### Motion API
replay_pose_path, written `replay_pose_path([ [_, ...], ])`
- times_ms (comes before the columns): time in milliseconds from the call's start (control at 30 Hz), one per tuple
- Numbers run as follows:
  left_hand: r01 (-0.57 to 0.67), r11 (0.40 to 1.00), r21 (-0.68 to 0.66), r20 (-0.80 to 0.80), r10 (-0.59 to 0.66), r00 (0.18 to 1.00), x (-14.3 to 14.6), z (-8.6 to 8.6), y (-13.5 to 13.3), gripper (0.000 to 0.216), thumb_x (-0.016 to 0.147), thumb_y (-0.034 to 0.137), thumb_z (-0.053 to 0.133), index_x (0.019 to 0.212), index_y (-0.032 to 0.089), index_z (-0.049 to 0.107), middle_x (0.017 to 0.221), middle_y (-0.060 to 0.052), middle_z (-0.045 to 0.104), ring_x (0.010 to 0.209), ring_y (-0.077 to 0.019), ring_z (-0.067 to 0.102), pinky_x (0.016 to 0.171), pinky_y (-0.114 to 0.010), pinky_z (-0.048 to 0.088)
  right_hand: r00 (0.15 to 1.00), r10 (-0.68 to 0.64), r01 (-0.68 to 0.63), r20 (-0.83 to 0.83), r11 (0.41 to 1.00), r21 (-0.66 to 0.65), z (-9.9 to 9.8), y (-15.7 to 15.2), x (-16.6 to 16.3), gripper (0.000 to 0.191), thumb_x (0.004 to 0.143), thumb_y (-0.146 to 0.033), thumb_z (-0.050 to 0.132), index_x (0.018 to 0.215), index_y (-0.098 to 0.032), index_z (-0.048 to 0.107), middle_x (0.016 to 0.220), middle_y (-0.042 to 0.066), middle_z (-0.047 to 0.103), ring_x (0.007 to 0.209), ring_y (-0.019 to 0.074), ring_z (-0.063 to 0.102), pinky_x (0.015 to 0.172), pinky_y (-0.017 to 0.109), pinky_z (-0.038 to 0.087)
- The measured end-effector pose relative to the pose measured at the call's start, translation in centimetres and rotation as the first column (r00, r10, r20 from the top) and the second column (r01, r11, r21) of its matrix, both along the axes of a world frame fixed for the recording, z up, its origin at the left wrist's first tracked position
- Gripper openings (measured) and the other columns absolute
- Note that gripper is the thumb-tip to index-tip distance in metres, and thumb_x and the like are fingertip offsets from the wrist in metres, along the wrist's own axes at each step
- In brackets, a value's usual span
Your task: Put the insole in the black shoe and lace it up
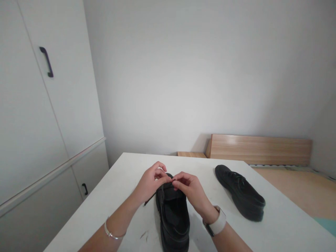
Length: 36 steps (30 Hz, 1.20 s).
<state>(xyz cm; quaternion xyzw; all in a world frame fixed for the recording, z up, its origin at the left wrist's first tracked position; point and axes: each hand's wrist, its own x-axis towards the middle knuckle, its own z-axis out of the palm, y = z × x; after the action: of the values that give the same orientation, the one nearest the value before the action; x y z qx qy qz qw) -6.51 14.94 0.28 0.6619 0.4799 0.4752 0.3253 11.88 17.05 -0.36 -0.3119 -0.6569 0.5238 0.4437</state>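
Note:
A black lace-up shoe (174,224) stands on the white table, its heel toward me and its toe pointing away. Above its tongue, my left hand (153,178) pinches the dark shoelace between thumb and fingertips. My right hand (187,185) comes in from the other side, thumb and forefinger closed on the same lace, almost touching the left fingertips. A loose lace end (149,199) sticks out to the left of the shoe. The hands partly cover the shoe's toe and eyelets.
A second black shoe (240,192), laced, lies to the right on the white table (118,189). A wooden headboard (259,149) and a bed (288,185) are beyond the table's right edge. White cabinets (70,87) with dark handles line the left.

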Motion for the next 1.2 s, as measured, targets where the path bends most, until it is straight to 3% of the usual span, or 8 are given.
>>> replay_pose_path([
  [67,-0.063,0.998,0.028,-0.172,0.067,0.983,-1.1,-0.7,1.2,0.013,0.088,0.032,0.053,0.09,0.019,0.055,0.083,-0.005,0.073,0.081,-0.0177,0.068,0.077,-0.029,0.05,0.999,-0.032,0.031,0.019,0.998,0.047,0.0,0.0,0.1,0.017,0.073,-0.035,0.074,0.078,-0.019,0.07,0.071,-0.001,0.067,0.063,0.0142,0.059,0.062,0.027,0.048],
  [167,-0.115,0.993,-0.015,-0.329,0.104,0.939,-2.3,-2.5,2.9,0.011,0.077,0.026,0.064,0.084,0.017,0.064,0.081,-0.004,0.071,0.079,-0.0197,0.066,0.074,-0.03,0.048,0.995,-0.082,0.07,0.064,0.983,0.169,0.2,-0.1,0.4,0.012,0.077,-0.031,0.071,0.079,-0.019,0.07,0.075,0.001,0.067,0.07,0.0154,0.06,0.066,0.028,0.048],
  [367,-0.112,0.992,-0.056,-0.478,0.072,0.876,-2.1,-5.0,3.8,0.01,0.072,0.008,0.058,0.071,0.017,0.059,0.067,0.001,0.059,0.067,-0.0162,0.056,0.064,-0.025,0.038,0.989,-0.119,0.092,0.093,0.961,0.26,1.7,-0.5,0.7,0.008,0.08,-0.027,0.068,0.079,-0.019,0.068,0.076,0.001,0.067,0.073,0.0163,0.06,0.071,0.029,0.047],
  [500,-0.069,0.998,-0.011,-0.43,0.057,0.901,-1.8,-3.8,3.7,0.012,0.074,0.008,0.055,0.07,0.019,0.051,0.067,0.003,0.053,0.067,-0.0158,0.052,0.066,-0.026,0.037,0.985,-0.134,0.089,0.108,0.935,0.344,4.0,-0.9,0.8,0.008,0.081,-0.027,0.068,0.078,-0.02,0.067,0.077,0.001,0.067,0.074,0.0164,0.059,0.072,0.03,0.046],
  [767,0.102,0.993,0.052,-0.101,-0.096,0.99,-0.3,-0.9,3.5,0.012,0.089,0.029,0.047,0.096,0.019,0.048,0.074,0.001,0.06,0.072,-0.0153,0.059,0.07,-0.027,0.045,0.986,-0.164,0.14,-0.01,0.811,0.568,10.6,-3.2,1.1,0.008,0.086,-0.025,0.066,0.081,-0.021,0.065,0.08,0.001,0.065,0.08,0.0175,0.058,0.077,0.031,0.044],
  [900,0.157,0.987,0.039,-0.049,-0.155,0.987,0.2,-1.9,2.2,0.027,0.089,0.044,0.054,0.09,0.017,0.058,0.076,-0.003,0.064,0.075,-0.0181,0.06,0.073,-0.03,0.046,0.969,-0.192,0.247,-0.156,0.732,0.635,13.8,-4.7,0.9,0.005,0.088,-0.021,0.065,0.083,-0.021,0.064,0.082,0.0,0.064,0.082,0.0161,0.058,0.078,0.03,0.043],
  [1067,0.224,0.974,0.033,-0.045,-0.223,0.974,0.2,-4.2,0.7,0.07,0.093,0.069,0.022,0.1,0.016,0.068,0.1,-0.01,0.07,0.095,-0.0241,0.063,0.089,-0.037,0.047,0.926,-0.202,0.371,-0.318,0.639,0.674,16.6,-5.0,-0.4,0.007,0.087,-0.016,0.066,0.082,-0.02,0.064,0.082,-0.001,0.064,0.083,0.0152,0.058,0.081,0.031,0.043],
  [1200,0.143,0.989,0.032,-0.077,-0.14,0.987,1.4,-5.4,0.4,0.069,0.074,0.073,0.059,0.114,0.017,0.065,0.112,-0.013,0.068,0.107,-0.0292,0.061,0.095,-0.04,0.046,0.933,-0.157,0.349,-0.323,0.604,0.717,17.6,-4.9,-2.3,0.008,0.087,-0.014,0.065,0.082,-0.02,0.063,0.08,-0.001,0.063,0.082,0.0152,0.058,0.081,0.032,0.044],
])
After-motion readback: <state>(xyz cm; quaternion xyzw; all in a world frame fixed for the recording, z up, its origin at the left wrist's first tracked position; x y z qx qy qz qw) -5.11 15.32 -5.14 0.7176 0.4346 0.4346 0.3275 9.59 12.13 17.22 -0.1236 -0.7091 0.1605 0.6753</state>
